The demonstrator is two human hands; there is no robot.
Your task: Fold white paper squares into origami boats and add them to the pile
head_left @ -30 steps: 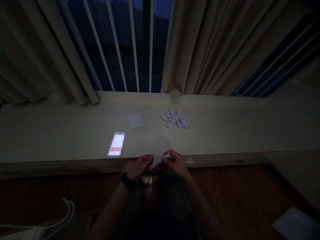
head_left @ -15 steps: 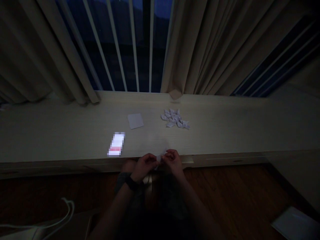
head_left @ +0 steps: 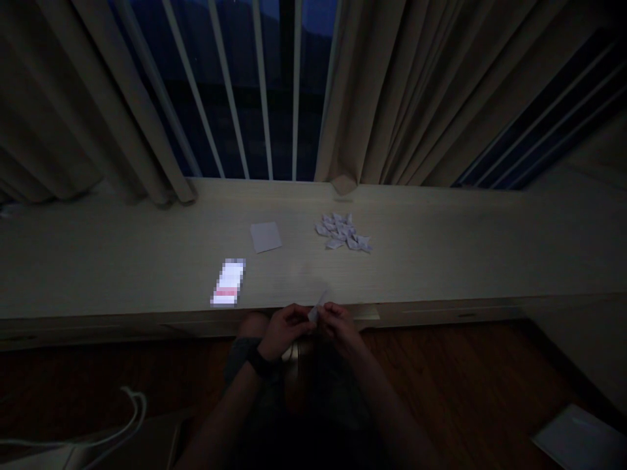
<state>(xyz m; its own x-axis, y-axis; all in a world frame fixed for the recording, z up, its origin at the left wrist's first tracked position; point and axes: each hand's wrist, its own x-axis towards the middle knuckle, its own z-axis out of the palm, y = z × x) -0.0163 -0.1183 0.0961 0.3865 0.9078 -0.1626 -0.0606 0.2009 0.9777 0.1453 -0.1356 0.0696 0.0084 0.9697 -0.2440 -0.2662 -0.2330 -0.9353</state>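
A small piece of white paper (head_left: 314, 314) is pinched between my two hands, just off the front edge of the ledge. My left hand (head_left: 287, 329) has its fingers closed on the paper's left side. From the other side my right hand (head_left: 339, 324) grips it between thumb and fingers. One thin corner of the paper points up and away from me; how it is folded is too dim to tell. Beyond my hands lies a pile of several folded paper pieces (head_left: 343, 232). A flat square paper sheet (head_left: 266, 237) rests left of that pile.
A lit phone (head_left: 228, 282) lies on the pale ledge (head_left: 441, 254), left of my hands. Curtains (head_left: 377, 98) and a barred window (head_left: 240, 98) stand behind. White cables (head_left: 137, 405) hang at the lower left, and a flat pale object (head_left: 580, 437) is on the floor at right.
The paper has turned in my fingers, and one thin corner now sticks up. My right hand has shifted slightly down toward me. The pile, sheet and phone have not moved.
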